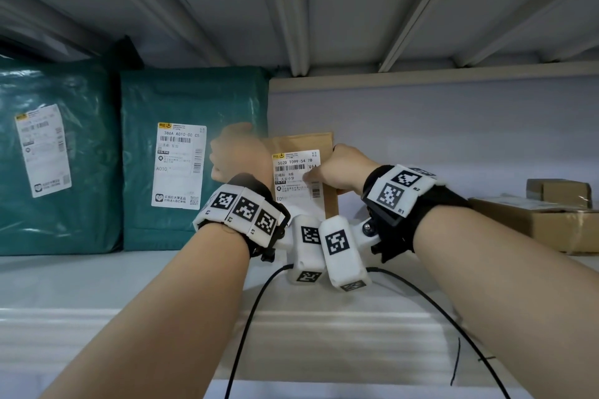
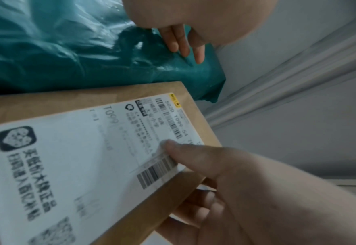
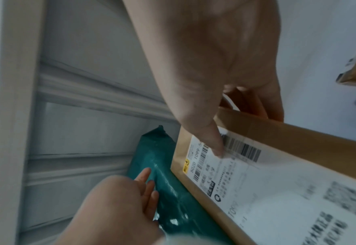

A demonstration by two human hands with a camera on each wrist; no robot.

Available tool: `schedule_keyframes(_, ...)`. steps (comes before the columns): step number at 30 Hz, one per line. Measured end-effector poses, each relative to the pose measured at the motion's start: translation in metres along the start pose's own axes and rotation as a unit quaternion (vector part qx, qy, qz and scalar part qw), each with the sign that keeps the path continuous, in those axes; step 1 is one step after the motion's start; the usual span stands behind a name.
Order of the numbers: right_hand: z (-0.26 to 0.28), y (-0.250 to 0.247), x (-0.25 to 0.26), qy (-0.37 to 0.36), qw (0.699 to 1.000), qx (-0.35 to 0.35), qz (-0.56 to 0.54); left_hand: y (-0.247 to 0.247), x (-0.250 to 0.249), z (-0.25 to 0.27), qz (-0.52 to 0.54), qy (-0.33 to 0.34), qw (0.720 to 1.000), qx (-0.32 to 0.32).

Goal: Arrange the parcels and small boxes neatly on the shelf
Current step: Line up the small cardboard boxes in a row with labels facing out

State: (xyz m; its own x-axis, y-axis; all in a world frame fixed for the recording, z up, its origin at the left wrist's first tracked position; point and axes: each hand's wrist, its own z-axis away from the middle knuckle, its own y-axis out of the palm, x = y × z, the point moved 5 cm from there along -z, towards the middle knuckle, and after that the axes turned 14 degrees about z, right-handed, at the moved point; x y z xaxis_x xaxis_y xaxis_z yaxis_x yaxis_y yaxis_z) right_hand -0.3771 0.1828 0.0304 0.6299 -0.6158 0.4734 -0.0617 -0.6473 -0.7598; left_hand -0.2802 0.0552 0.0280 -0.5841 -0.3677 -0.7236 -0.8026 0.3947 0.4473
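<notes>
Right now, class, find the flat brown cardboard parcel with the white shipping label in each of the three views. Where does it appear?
Head view: flat brown cardboard parcel stands upright at centre, gripped by the right hand.
Left wrist view: it fills the lower left, label facing the camera.
Right wrist view: it runs along the lower right.
Shared landmark: the teal plastic mailer bag beside it, touched by the left hand.

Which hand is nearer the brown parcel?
Right. The right hand grips the brown parcel at its right edge, thumb on the label. The left hand is beside its left edge, straight fingers resting on the green parcel.
</notes>
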Motion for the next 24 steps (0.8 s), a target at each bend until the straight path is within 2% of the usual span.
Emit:
schedule_keyframes(10, 0.016, -0.012, -0.002, 0.016, 1.000, 0.011, -0.018, 0.006, -0.016, 0.013, 0.032, 0.000, 0.999, 0.023)
schedule_keyframes(19, 0.032, -0.022, -0.005, 0.004, 0.995, 0.060, 0.083, 0.011, -0.022, 0.021, 0.069, -0.011, 0.997, 0.032)
schedule_keyframes(24, 0.037, -0.035, -0.012, 0.008, 0.990, 0.047, 0.130, 0.021, -0.032, 0.035, 0.086, -0.009, 0.995, 0.049)
